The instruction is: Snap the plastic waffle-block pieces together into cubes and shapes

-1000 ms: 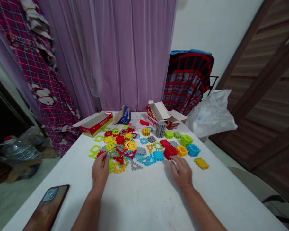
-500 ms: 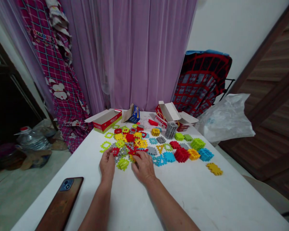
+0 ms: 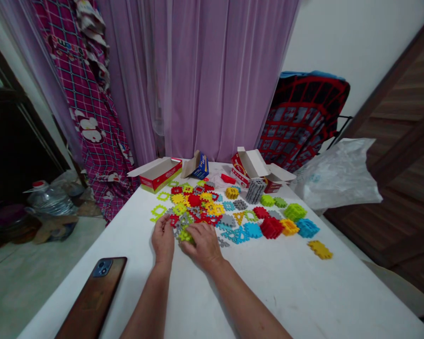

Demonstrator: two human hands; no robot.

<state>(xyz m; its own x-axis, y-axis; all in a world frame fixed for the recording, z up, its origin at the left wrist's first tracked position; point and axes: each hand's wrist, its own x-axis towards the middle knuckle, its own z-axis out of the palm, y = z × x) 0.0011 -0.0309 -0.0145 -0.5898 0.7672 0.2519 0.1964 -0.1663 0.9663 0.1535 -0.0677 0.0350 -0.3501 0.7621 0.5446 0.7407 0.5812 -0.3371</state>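
Note:
A loose pile of plastic interlocking building pieces, red, yellow, grey and lime-green, lies in front of my hands on the white table. My left hand rests at the pile's near left edge, fingers loosely bent and nothing visible in them, beside a grey piece. At the near edge, my right hand curls over a lime-green building piece, thumb and fingers against it; part of that piece is hidden. Light-blue pieces lie just right of my right hand, with a grey piece close by.
Sorted stacks stand to the right: grey, red, lime-green and blue. Opened boxes, one red-and-green and one blue, sit at the back. A phone lies front left; a plastic bag hangs at right.
My right hand has shifted left and closed over the lime-green piece, uncovering a grey piece to its right. My left hand stays by the pile. The view has shifted slightly.

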